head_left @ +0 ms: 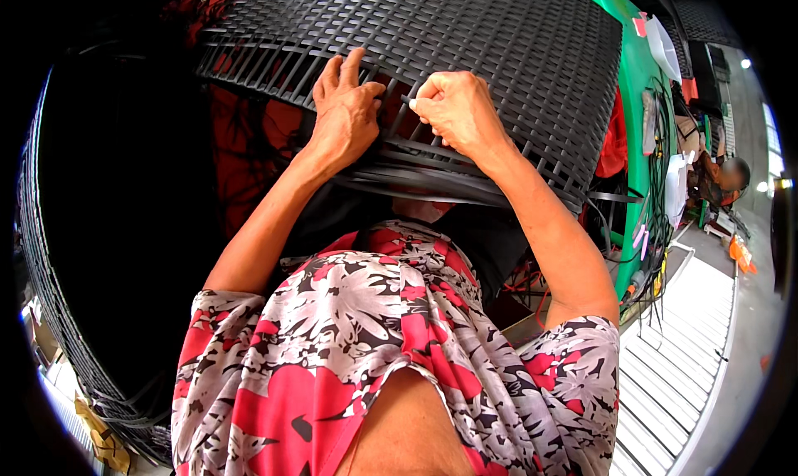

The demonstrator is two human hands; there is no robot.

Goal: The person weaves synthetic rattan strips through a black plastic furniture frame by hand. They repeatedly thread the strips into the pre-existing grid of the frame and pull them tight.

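A black woven wicker panel (482, 35) slopes in front of me, tightly woven across its far part, with bare ribs showing along its near edge. My left hand (342, 118) rests at that edge, its index and middle fingers stretched over the weave and its thumb side toward the gap. Just right of it, my right hand (461, 114) is closed in a pinch on a thin black plastic strip whose end shows by the fingertips. Below both hands, several loose flat strips (424, 172) run along the near side of the panel.
A green frame (638, 143) stands along the panel's right side, with white plastic holders (677, 185) and hanging cords. Another large dark woven piece (50, 268) curves at far left. Red material (249, 135) shows under the panel. A person (723, 177) is farther off at right.
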